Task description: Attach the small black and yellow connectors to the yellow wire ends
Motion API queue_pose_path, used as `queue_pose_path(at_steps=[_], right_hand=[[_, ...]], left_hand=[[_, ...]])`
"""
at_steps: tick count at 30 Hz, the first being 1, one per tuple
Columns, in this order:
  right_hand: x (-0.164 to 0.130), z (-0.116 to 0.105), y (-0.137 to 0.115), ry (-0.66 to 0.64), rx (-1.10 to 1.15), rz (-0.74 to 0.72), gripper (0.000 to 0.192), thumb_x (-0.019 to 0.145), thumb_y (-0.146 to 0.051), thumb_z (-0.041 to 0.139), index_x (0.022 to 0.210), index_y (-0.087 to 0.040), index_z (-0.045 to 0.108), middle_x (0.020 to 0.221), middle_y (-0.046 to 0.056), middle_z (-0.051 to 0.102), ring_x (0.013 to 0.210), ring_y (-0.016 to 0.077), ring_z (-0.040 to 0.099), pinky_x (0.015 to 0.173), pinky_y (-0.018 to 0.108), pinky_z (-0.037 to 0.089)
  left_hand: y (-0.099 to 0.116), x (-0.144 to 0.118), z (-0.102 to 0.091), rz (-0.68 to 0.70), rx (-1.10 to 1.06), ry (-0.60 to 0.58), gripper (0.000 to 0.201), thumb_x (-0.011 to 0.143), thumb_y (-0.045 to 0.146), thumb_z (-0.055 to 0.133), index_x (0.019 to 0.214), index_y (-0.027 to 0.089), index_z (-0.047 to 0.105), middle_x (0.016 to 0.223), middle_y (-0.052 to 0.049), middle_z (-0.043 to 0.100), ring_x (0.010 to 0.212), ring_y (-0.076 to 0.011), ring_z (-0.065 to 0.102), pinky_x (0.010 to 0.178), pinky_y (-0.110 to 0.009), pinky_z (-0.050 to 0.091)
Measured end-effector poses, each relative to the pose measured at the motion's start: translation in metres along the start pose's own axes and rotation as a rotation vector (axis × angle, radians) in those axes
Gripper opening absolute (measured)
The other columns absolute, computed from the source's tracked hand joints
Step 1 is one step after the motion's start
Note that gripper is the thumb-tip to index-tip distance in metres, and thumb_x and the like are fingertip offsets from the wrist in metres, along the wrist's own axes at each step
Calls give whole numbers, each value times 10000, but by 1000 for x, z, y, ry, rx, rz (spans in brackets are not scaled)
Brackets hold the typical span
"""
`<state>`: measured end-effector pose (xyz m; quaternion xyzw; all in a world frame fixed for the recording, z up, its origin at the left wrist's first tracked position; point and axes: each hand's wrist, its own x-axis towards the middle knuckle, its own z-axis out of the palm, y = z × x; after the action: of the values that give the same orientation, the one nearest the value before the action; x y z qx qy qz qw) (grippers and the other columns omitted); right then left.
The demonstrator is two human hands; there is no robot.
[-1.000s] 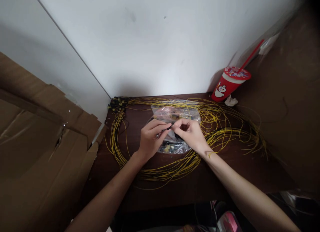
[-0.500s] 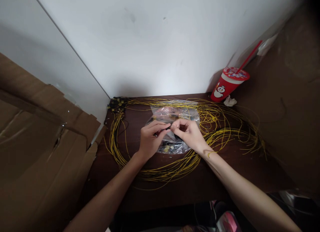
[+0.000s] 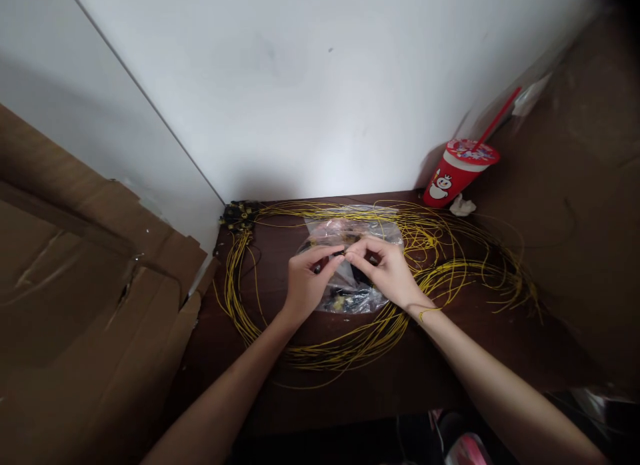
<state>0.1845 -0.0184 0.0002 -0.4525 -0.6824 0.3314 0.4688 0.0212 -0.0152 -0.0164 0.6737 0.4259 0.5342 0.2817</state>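
Observation:
My left hand (image 3: 307,283) and my right hand (image 3: 387,271) meet fingertip to fingertip over a clear plastic bag (image 3: 350,235) of small parts. Between the pinched fingers sits a small dark piece (image 3: 341,254); both hands grip it. The bag lies on a dark wooden table (image 3: 400,371), ringed by loose coils of thin yellow wire (image 3: 450,265). A strand of yellow wire crosses my right wrist.
A red drink cup with a straw (image 3: 457,171) stands at the back right corner beside a crumpled white scrap (image 3: 463,205). A cluster of black connectors (image 3: 240,213) sits at the back left. Brown cardboard (image 3: 85,305) flanks the table on the left, a white wall behind.
The hands stay pinched together on the small piece, with only slight finger shifts. The view has tilted a little, moving everything slightly down and right.

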Motion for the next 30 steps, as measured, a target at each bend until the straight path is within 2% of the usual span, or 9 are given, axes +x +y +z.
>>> queue_pose_path(at_steps=[4,12,17,23,30], right_hand=[[-1,2,4,19,-27,-26,129,832,-272,604,834,-170,684,726,20,593,689,137,536,660,282,427],[3,8,12,98,316,141,232,696,-313,718,848,-178,606,710,-4,589,638,121,545,668,292,472],[3,11,8,128,321,123,248,691,-348,721,807,-179,580,727,4,575,644,119,533,661,284,472],[2,15,6,149,365,106,215,700,-308,716,760,-173,560,699,-7,543,629,106,496,634,262,433],[1,15,8,123,384,122,272,696,-352,720,696,-186,504,703,-5,542,655,115,508,660,274,437]], left_hand=[[-5,1,3,-13,-5,2,164,777,194,670,924,201,742,903,-46,747,750,-150,672,658,-248,514],[-3,2,4,48,36,-40,143,788,206,661,906,195,742,895,-62,745,722,-159,675,643,-266,515],[-3,3,4,44,10,-43,147,783,167,653,899,189,742,877,-57,748,735,-162,684,658,-264,524],[-5,3,5,-22,-75,-15,150,752,150,672,876,185,749,846,-48,750,730,-153,684,650,-237,528],[-6,4,5,0,-116,-24,161,750,137,674,872,208,753,854,-40,748,754,-146,683,672,-237,528]])
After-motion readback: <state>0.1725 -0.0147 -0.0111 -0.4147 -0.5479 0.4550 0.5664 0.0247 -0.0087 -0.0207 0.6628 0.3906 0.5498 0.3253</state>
